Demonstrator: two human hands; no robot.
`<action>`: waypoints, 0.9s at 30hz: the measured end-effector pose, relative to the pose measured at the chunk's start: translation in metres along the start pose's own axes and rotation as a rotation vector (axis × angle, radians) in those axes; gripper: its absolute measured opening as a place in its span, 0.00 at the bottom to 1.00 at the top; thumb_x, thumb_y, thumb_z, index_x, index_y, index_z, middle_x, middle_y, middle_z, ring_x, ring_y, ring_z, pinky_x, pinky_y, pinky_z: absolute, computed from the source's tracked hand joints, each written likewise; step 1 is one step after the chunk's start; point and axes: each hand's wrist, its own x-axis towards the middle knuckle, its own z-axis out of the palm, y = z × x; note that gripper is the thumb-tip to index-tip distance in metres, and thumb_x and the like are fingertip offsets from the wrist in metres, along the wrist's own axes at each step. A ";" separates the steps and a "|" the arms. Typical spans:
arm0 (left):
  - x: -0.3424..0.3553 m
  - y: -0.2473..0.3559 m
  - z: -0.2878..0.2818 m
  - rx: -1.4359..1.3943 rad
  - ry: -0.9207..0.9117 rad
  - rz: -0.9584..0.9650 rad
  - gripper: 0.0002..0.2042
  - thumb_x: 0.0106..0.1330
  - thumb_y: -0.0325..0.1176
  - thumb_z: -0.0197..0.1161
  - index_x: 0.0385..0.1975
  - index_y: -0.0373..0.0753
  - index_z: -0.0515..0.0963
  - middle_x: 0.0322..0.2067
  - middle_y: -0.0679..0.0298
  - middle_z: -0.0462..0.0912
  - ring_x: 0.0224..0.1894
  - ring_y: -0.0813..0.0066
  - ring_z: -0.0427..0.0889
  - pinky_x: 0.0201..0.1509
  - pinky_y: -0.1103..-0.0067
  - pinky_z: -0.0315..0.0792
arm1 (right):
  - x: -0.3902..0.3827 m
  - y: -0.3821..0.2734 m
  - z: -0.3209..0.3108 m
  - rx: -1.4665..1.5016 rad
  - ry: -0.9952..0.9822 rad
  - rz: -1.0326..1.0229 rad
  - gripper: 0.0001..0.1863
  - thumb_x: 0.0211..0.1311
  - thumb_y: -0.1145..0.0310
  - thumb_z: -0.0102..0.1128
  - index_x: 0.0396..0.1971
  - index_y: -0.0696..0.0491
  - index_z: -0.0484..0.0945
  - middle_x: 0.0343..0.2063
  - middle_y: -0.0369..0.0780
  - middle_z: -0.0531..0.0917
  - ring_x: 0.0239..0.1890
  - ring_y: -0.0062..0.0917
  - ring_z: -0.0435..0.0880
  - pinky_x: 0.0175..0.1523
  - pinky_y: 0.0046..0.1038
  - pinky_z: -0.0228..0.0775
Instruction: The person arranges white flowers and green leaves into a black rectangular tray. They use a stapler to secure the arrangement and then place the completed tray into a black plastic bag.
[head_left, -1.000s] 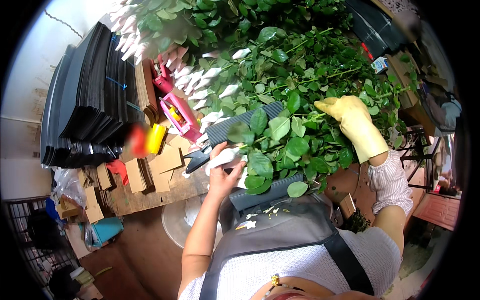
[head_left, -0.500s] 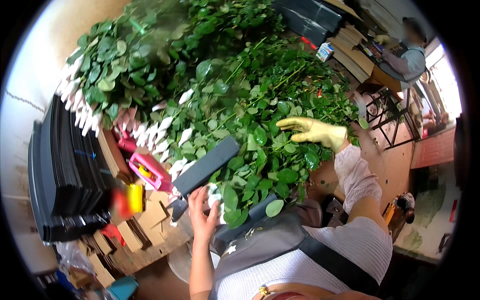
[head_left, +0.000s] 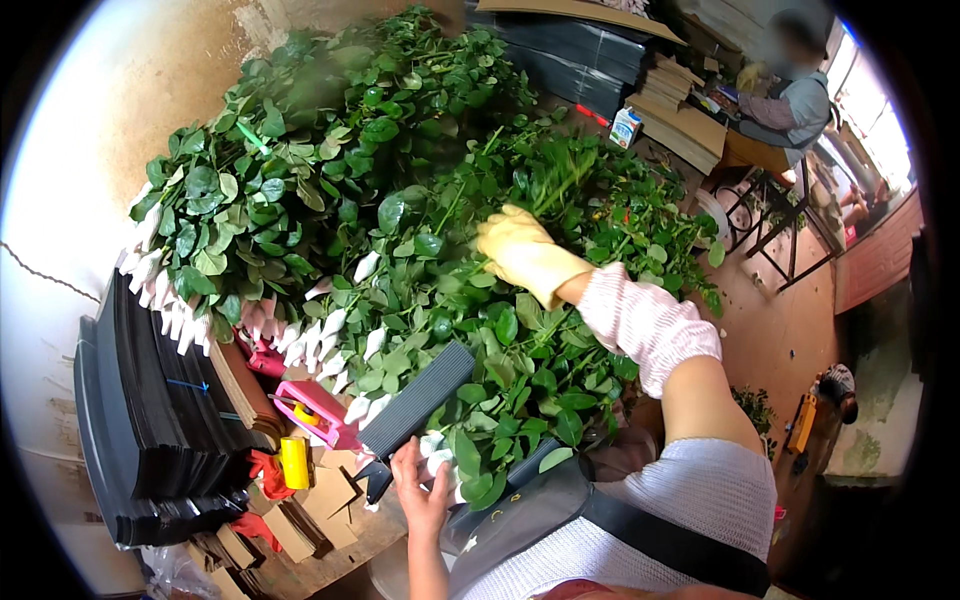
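Observation:
A large heap of leafy rose stems [head_left: 520,330] covers the worktable, with white-sleeved flower heads [head_left: 318,340] along its left edge. My right hand [head_left: 528,255], in a yellow glove, reaches into the middle of the heap. Its fingers are curled in around a stem, partly hidden by leaves; a leafy spray [head_left: 562,185] just beyond it is blurred by motion. My bare left hand [head_left: 422,492] is at the near edge, fingers apart, beside white-sleeved heads and a ribbed dark grey bar [head_left: 418,398]. Whether it touches them is hard to tell.
A pink tape dispenser [head_left: 318,415], a yellow roll [head_left: 295,463] and cardboard pieces [head_left: 330,495] lie at left, near stacked black sheets [head_left: 150,420]. Behind the heap stand wrapped dark bundles [head_left: 570,60], a carton [head_left: 625,128] and cardboard. Another person [head_left: 790,110] sits at far right.
My right hand has moved left and farther into the heap, its outstretched fingers now curled. Leaves beyond it have stirred. My left hand stays by the bar; the whole view has shifted.

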 end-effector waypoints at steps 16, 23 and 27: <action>0.001 -0.004 -0.003 0.021 -0.027 -0.007 0.33 0.61 0.23 0.72 0.69 0.37 0.70 0.59 0.54 0.72 0.57 0.63 0.77 0.60 0.72 0.76 | 0.123 -0.019 -0.102 -0.283 -0.134 0.199 0.08 0.64 0.68 0.63 0.36 0.52 0.89 0.37 0.43 0.90 0.38 0.33 0.90 0.49 0.37 0.83; 0.004 0.000 -0.001 0.050 -0.047 0.043 0.34 0.62 0.21 0.71 0.70 0.36 0.69 0.58 0.56 0.72 0.55 0.67 0.77 0.57 0.75 0.79 | 0.029 -0.036 0.003 -0.152 -1.073 -0.019 0.16 0.57 0.71 0.67 0.46 0.58 0.88 0.43 0.46 0.90 0.45 0.41 0.90 0.48 0.44 0.82; 0.001 0.002 -0.002 0.021 -0.029 -0.022 0.33 0.61 0.22 0.71 0.69 0.34 0.71 0.58 0.55 0.73 0.56 0.65 0.77 0.58 0.75 0.77 | 0.034 -0.036 -0.011 -0.056 -0.868 -0.024 0.16 0.61 0.67 0.67 0.48 0.52 0.88 0.41 0.43 0.91 0.45 0.42 0.90 0.48 0.45 0.82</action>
